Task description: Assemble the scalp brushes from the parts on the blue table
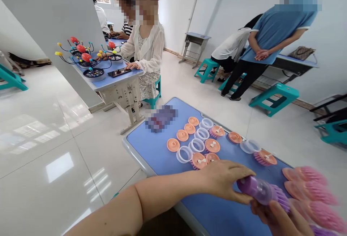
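In the head view, a purple scrub brush [262, 191] with a clear round body is held between both hands above the blue desk. My left hand [223, 180] grips its purple cap end between thumb and fingers. My right hand [282, 219] is closed around the bristle end. Left of the hands lie several orange round caps [173, 144], clear plastic rings [184, 154] and orange brush heads [213, 145] with small white pieces on top. Another orange cap [235, 137], clear rings [251, 146] and an orange brush head [265, 157] lie farther back.
Several pink brushes [316, 192] with clear bodies lie at the right of the blue desk [143, 145]. A blurred-out dark object [162, 118] rests near its far left corner. Beyond, a seated person [148, 44] is at a desk with planet models [93, 73]; teal stools [275, 98] stand behind.
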The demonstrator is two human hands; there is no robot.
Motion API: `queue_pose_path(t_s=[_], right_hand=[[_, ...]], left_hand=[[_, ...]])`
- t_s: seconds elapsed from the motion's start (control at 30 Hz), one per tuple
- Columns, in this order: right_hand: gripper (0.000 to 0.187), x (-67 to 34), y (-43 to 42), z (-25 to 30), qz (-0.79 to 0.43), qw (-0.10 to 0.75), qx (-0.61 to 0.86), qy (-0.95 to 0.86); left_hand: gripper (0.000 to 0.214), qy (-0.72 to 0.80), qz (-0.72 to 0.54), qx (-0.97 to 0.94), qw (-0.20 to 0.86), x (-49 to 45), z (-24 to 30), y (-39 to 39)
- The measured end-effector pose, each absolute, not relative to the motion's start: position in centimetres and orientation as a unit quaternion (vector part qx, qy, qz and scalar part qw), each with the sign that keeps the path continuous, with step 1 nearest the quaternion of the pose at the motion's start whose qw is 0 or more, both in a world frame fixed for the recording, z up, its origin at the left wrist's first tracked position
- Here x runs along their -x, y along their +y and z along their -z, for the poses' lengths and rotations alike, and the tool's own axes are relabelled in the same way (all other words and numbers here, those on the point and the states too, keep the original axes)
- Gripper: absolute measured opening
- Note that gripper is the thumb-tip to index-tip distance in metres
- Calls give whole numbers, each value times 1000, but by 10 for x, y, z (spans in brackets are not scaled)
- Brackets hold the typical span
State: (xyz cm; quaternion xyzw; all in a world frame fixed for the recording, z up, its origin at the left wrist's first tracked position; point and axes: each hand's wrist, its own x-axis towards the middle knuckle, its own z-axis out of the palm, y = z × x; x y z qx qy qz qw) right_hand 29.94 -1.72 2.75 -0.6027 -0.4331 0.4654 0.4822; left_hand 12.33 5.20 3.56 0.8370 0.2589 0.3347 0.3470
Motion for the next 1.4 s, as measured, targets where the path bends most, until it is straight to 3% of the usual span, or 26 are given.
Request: queue_pose_path(t_s=[0.17,0.37,0.53,0.73,1.3,1.4], right_hand=[[51,-300,-12,-27,-475,494,609,-400],[40,-292,-12,-30,-479,529,584,-388],[54,-283,-8,-38,-506,544,540,-397],[34,-289,-6,-38,-477,529,545,-441],[38,-281,7,-37,-488,589,526,-371],[46,-279,7,-37,-496,617,502,-349]], left_hand=[[54,297,-269,-836,374,-121,-41,54],[51,261,-335,-838,342,-126,-36,52],[46,332,-342,-804,357,-125,-42,54],[45,310,-327,-823,346,-125,-39,59],[42,297,-364,-845,255,-128,-27,65],[41,304,-378,-833,267,-128,-28,65]])
